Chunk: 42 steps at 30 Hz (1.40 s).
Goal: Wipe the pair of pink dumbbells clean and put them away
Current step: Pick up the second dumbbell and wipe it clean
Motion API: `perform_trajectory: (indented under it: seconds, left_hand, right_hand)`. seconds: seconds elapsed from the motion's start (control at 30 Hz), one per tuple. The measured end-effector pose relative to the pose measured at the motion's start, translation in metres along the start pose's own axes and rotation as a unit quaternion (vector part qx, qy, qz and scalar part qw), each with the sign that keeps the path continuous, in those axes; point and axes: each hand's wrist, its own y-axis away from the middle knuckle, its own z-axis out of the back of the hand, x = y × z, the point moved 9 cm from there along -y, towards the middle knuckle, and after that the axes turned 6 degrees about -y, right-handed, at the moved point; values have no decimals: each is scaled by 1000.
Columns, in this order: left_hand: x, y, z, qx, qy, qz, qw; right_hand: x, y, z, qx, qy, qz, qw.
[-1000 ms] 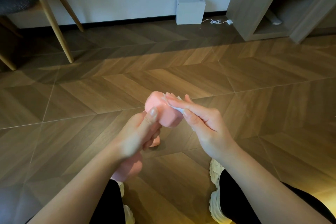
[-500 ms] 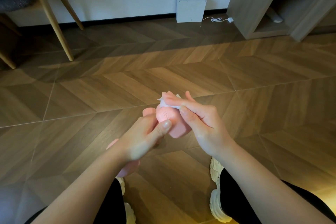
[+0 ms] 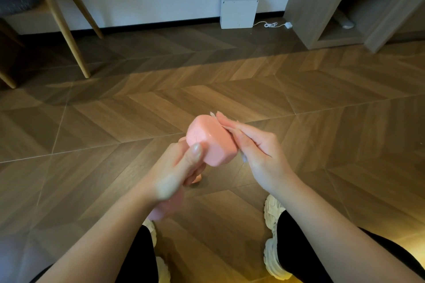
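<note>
Pink dumbbell [image 3: 210, 141] held mid-air at frame centre above the wood floor [image 3: 299, 110]; left hand [image 3: 174, 174] closed round its handle with thumb on the upper head, right hand [image 3: 257, 151] at 3 o'clock of that head, fingers flat, pressing a white wipe [image 3: 242, 156] to its side. Judged dense, rigid and smooth-coated, so the narrow handle is the safe grip. Versus half a second earlier: the head is rolled end-face-up and the wipe sits on its side, not on top.

A wooden herringbone floor [image 3: 230, 89] carries everything here. A white box [image 3: 238, 11] stands on it against the far wall, with a white cable [image 3: 271, 25] coiled just beside it, and pale chair legs [image 3: 69, 37] rest at left.
</note>
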Motion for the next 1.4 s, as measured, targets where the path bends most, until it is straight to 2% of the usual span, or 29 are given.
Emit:
perform_trajectory:
  seconds: [0.1, 0.2, 0.27, 0.4, 0.53, 0.67, 0.77, 0.87, 0.9, 0.93, 0.97, 1.03, 1.07, 1.1, 1.17, 1.27, 1.33, 1.4]
  left_hand:
    - [-7, -3, 4, 6, -161, -9, 987]
    - [0, -10, 17, 26, -393, 36, 918]
    - [8, -9, 22, 52, -478, 65, 875]
    - [17, -8, 17, 83, -558, 44, 824]
    - [24, -10, 17, 86, -578, 39, 811]
    - [23, -10, 22, 3, -607, 36, 794]
    - [8, -5, 19, -58, -615, -33, 786]
    - [-19, 12, 16, -171, -544, -147, 809]
    - [-24, 21, 21, -225, -493, -149, 827]
    - [-21, 27, 29, -277, -429, -112, 853]
    - [-12, 28, 37, -301, -350, -34, 886]
    - [29, 24, 41, -260, -161, 166, 937]
    - [42, 21, 36, -230, -44, 221, 947]
    - [46, 15, 32, -211, 77, 227, 948]
    - [39, 3, 32, -239, 273, 170, 916]
    - [39, 0, 44, -355, 454, 125, 807]
    - [37, -3, 51, -397, 496, 110, 764]
    - [34, -6, 61, -421, 494, 99, 754]
  right_hand:
    - [-8, -7, -3, 13, -26, -62, 998]
    - [-25, -4, -11, 72, -76, -172, 979]
    - [-37, 3, -20, 121, -91, -240, 959]
    - [-64, 13, -27, 125, -75, -332, 932]
    - [-79, 19, -27, 82, -96, -382, 915]
    - [-90, 34, -31, 8, -187, -457, 869]
    - [-97, 38, -28, -34, -242, -466, 850]
    - [-93, 34, -16, -69, -245, -449, 857]
    - [-93, 34, -12, -85, -247, -445, 857]
    - [-91, 32, -10, -99, -259, -435, 857]
    - [-92, 30, -6, -117, -270, -427, 855]
    - [-90, 26, -7, -116, -295, -414, 853]
    - [-86, 23, -11, -107, -309, -405, 854]
    - [-84, 20, -15, -93, -321, -399, 854]
    - [-81, 17, -21, -75, -333, -389, 856]
    - [-74, 14, -35, -44, -333, -370, 866]
    - [-65, 10, -45, 2, -304, -336, 891]
    - [-55, 4, -47, 24, -256, -269, 928]
